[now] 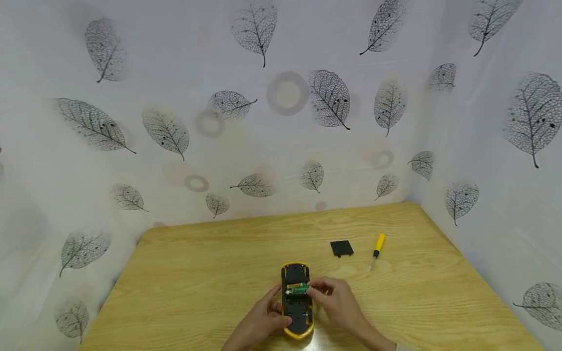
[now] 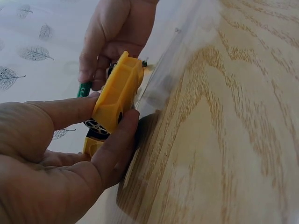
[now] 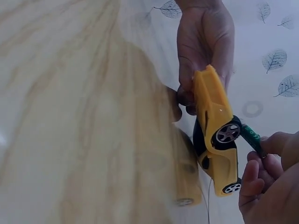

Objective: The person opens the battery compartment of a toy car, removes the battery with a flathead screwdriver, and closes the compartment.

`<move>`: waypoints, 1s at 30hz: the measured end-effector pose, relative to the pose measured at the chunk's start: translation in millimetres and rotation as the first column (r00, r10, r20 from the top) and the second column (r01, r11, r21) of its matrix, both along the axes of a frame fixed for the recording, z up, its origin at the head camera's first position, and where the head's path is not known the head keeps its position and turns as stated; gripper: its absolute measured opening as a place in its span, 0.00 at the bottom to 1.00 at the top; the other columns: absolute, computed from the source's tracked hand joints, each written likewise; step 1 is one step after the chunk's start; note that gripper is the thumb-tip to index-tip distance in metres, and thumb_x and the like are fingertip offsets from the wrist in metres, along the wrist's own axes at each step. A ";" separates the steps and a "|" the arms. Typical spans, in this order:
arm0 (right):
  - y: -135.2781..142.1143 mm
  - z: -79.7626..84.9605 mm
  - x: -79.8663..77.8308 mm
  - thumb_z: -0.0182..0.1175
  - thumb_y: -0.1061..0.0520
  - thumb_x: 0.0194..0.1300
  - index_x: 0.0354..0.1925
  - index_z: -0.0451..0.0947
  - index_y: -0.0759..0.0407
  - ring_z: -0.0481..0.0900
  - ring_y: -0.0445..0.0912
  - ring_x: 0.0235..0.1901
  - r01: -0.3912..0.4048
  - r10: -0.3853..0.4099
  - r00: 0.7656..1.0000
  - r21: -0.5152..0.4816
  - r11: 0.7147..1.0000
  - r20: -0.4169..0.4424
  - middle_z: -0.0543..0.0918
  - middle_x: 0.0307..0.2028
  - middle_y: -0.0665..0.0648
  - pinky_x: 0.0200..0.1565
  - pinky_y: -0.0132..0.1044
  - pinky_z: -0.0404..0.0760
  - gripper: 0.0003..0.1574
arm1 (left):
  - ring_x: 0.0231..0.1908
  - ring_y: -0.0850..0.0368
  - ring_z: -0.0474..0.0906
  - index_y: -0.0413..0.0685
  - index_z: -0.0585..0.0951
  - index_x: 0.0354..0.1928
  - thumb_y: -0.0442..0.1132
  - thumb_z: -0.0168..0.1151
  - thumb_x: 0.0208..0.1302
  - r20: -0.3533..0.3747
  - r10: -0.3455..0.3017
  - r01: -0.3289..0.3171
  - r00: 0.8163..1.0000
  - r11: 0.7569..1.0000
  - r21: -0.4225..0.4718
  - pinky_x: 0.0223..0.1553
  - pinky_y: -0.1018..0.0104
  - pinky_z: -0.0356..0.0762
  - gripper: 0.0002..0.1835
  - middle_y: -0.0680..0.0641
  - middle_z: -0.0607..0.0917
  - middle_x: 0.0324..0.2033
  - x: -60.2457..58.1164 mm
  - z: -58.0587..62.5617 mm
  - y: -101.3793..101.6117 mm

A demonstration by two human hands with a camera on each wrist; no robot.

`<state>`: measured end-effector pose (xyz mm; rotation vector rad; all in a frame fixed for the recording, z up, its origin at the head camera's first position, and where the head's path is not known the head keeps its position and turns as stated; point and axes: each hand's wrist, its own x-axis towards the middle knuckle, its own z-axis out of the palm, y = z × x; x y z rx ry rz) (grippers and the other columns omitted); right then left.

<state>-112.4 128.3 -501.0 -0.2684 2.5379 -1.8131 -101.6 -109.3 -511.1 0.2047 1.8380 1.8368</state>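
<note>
Car [image 1: 297, 312] is lying upside down at the near side of the table [image 1: 193, 278], around the middle, black underside facing up, long axis running near to far. Yellow body is showing along its edges; wheels are showing at its sides. Whether it is touching the table, cannot tell.

Left hand [image 1: 262, 319] is gripping the car from the left, thumb resting on the underside toward the near end, fingers bending along the left side. Right hand [image 1: 337, 298] is pinching the right end of a green battery [image 1: 298, 291] between thumb and fingers, coming in from the right. Battery is lying crosswise over the open compartment in the car's middle, its left end reaching toward the left wall; whether it is fully seated, cannot tell. Second battery [image 1: 295, 285] is sitting just beyond it on the far side, partly hidden.

Black cover [image 1: 341, 248] is lying flat on the table, far and right of the car, well apart from it. Screwdriver [image 1: 377, 251] is lying right of the cover, near it, yellow handle pointing far, metal tip pointing near. Leaf-print cloth [image 1: 281, 146] is hanging behind the table and along its sides.
</note>
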 end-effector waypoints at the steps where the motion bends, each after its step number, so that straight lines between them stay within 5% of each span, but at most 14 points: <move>1: 0.5 1.5 0.0 0.71 0.57 0.66 0.43 0.88 0.62 0.78 0.39 0.29 0.008 -0.008 1.000 -0.010 1.000 0.006 0.86 0.32 0.51 0.32 0.30 0.77 0.11 | 0.38 0.52 0.83 0.33 0.47 0.81 0.26 0.67 0.63 0.002 0.001 0.000 1.000 1.000 -0.003 0.44 0.55 0.87 0.51 0.39 0.79 0.42 0.1 0.3 0.1; 10: 17.2 11.7 -3.0 0.71 0.56 0.66 0.43 0.87 0.63 0.81 0.41 0.32 0.091 -0.090 0.995 -0.033 0.995 0.042 0.87 0.34 0.52 0.34 0.31 0.79 0.12 | 0.39 0.52 0.82 0.33 0.46 0.81 0.27 0.68 0.64 0.008 0.000 0.000 1.000 1.000 -0.008 0.44 0.54 0.87 0.51 0.39 0.78 0.42 -0.3 1.8 -0.2; 30: 83.5 21.0 -1.3 0.69 0.57 0.70 0.52 0.84 0.67 0.80 0.43 0.38 0.312 -0.313 0.943 0.022 0.950 0.113 0.85 0.41 0.57 0.38 0.34 0.82 0.18 | 0.39 0.53 0.80 0.32 0.46 0.80 0.25 0.67 0.63 0.021 0.006 -0.006 1.000 1.000 0.023 0.44 0.55 0.87 0.51 0.40 0.77 0.42 1.0 2.9 -0.6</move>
